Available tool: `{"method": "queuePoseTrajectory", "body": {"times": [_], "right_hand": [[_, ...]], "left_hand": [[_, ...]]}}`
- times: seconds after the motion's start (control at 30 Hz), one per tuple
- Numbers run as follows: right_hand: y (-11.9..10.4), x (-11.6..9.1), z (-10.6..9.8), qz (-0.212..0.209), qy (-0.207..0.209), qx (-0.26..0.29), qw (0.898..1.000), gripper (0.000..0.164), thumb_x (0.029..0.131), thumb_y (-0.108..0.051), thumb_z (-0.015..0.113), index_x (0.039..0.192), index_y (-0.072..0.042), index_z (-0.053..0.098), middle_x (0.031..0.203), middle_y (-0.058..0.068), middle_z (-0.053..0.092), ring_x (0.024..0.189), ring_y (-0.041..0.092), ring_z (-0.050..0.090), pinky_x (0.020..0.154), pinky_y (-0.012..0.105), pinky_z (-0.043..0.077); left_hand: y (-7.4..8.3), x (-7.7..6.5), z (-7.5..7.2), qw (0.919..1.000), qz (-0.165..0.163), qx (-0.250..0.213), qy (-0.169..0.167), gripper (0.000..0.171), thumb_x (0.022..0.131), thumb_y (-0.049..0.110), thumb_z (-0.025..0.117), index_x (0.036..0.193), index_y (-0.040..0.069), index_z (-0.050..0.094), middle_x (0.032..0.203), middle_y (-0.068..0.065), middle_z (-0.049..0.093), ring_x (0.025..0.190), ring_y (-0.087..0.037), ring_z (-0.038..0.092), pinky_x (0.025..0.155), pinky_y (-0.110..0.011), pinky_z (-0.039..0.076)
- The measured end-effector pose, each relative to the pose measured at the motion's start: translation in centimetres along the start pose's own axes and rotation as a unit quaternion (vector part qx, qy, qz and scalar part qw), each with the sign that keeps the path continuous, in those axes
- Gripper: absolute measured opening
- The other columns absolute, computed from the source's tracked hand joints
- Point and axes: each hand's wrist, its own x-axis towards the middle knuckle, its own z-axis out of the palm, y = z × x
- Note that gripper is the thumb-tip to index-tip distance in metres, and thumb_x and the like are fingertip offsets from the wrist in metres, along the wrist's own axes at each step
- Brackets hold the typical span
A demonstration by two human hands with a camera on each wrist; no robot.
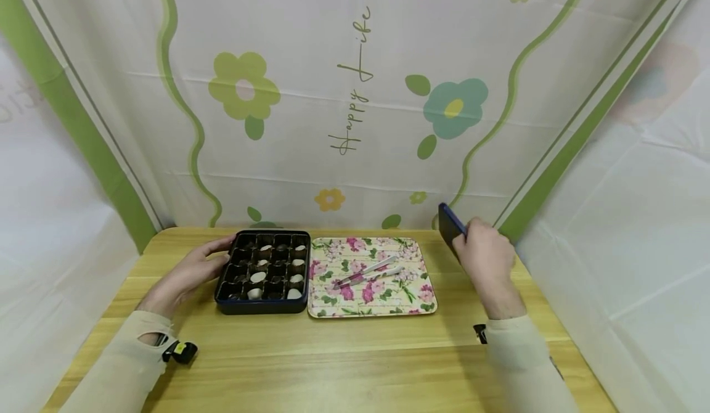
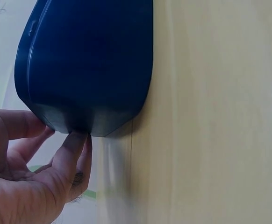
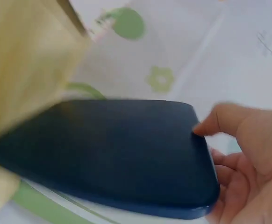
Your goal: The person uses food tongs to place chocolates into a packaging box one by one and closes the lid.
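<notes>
My left hand (image 1: pixel 191 271) rests at the left side of a dark blue rectangular box (image 1: pixel 261 307). Its fingertips touch the box's end wall in the left wrist view. Inside the box is a dark grid of small compartments, several with pale rounded pieces (image 1: pixel 258 277). To the right, my right hand (image 1: pixel 485 256) grips a dark blue lid (image 3: pixel 122 149) by one end, thumb on its flat face and fingers behind. The lid is raised above the table and tilted steeply.
A floral tray (image 1: pixel 327 308) lies against the box's right side. On it are slim white utensils (image 1: pixel 368 272) in a narrow V, like tweezers. A printed fabric curtain (image 1: pixel 299 123) stands behind the wooden table (image 1: pixel 333 370), with white sheets at both sides.
</notes>
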Motion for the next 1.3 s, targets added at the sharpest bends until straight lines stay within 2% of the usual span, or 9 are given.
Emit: {"method": "queuePoseTrajectory", "body": {"times": [0.2,0.33,0.43,0.57,0.73,0.83,1.03,1.17,1.3], "right_hand": [[-1.5,0.3,-2.1,-0.025,0.104,0.071,0.992,0.028,0.101,-0.026,0.063,0.113,-0.002,0.070,0.094,0.024,0.078,0.062,0.038,0.070,0.047,0.049,0.053],[-2.9,0.5,-2.0,-0.022,0.090,0.192,0.977,0.031,0.104,-0.030,0.064,0.120,-0.004,0.070,0.110,0.019,0.079,0.091,0.034,0.077,0.071,0.043,0.064],[-4.2,0.6,-1.2,-0.002,0.046,0.321,0.946,0.035,0.105,-0.032,0.065,0.126,-0.005,0.068,0.115,0.017,0.077,0.100,0.024,0.075,0.079,0.022,0.062],[-6.2,0.5,0.1,0.022,-0.001,0.457,0.889,0.036,0.103,-0.031,0.069,0.126,-0.003,0.067,0.113,0.014,0.074,0.097,0.010,0.071,0.081,0.009,0.056],[-9.2,-0.1,1.4,0.036,-0.037,0.561,0.826,0.031,0.102,-0.024,0.071,0.123,-0.002,0.066,0.101,0.002,0.073,0.088,0.007,0.071,0.080,0.016,0.060],[-10.9,-0.5,2.0,0.032,-0.060,0.600,0.797,0.027,0.103,-0.021,0.071,0.121,-0.002,0.066,0.094,-0.003,0.072,0.088,0.009,0.071,0.081,0.018,0.060],[-13.7,-1.2,2.9,0.021,-0.103,0.631,0.768,0.027,0.103,-0.020,0.070,0.122,-0.002,0.064,0.092,-0.005,0.071,0.092,0.010,0.068,0.086,0.018,0.057],[-15.0,-1.5,3.8,0.024,-0.125,0.644,0.754,0.029,0.103,-0.020,0.070,0.125,-0.003,0.063,0.097,0.000,0.074,0.093,0.013,0.071,0.085,0.021,0.060],[-16.1,-1.6,5.1,0.017,-0.144,0.630,0.763,0.030,0.104,-0.026,0.070,0.126,-0.007,0.064,0.106,0.008,0.076,0.093,0.015,0.074,0.081,0.026,0.062]], "left_hand": [[0.0,0.3,-0.6,0.9999,0.003,0.013,0.000,0.060,0.113,0.017,0.046,0.169,0.010,0.024,0.172,-0.029,0.024,0.142,-0.040,0.051,0.108,-0.042,0.058],[0.9,0.1,-1.0,0.9906,0.037,0.128,0.033,0.058,0.112,0.019,0.050,0.165,0.001,0.031,0.165,-0.034,0.034,0.137,-0.051,0.056,0.106,-0.052,0.058],[2.8,-0.2,-0.6,0.9693,0.064,0.218,0.094,0.055,0.111,0.020,0.052,0.161,0.000,0.040,0.158,-0.036,0.043,0.135,-0.055,0.056,0.107,-0.067,0.051],[5.9,0.0,1.5,0.9555,0.102,0.235,0.146,0.050,0.111,0.021,0.053,0.158,0.005,0.047,0.151,-0.030,0.053,0.130,-0.050,0.059,0.104,-0.069,0.051],[8.7,1.1,5.3,0.9573,0.128,0.218,0.141,0.047,0.111,0.024,0.053,0.157,0.013,0.051,0.149,-0.022,0.058,0.124,-0.039,0.064,0.097,-0.057,0.057],[9.7,1.8,7.3,0.9656,0.119,0.197,0.121,0.048,0.112,0.030,0.052,0.158,0.015,0.050,0.152,-0.017,0.058,0.128,-0.036,0.064,0.098,-0.053,0.058],[10.7,2.4,9.4,0.9930,0.084,0.059,0.059,0.058,0.113,0.040,0.047,0.166,0.018,0.035,0.155,-0.016,0.055,0.134,-0.034,0.064,0.106,-0.051,0.059],[10.8,2.0,9.1,0.9931,0.082,0.022,0.081,0.059,0.113,0.033,0.051,0.166,0.016,0.034,0.155,-0.019,0.053,0.129,-0.035,0.067,0.104,-0.046,0.061],[10.3,1.3,7.5,0.9896,0.080,0.044,0.111,0.056,0.113,0.030,0.051,0.165,0.014,0.037,0.154,-0.020,0.055,0.125,-0.036,0.068,0.101,-0.046,0.062]]}}
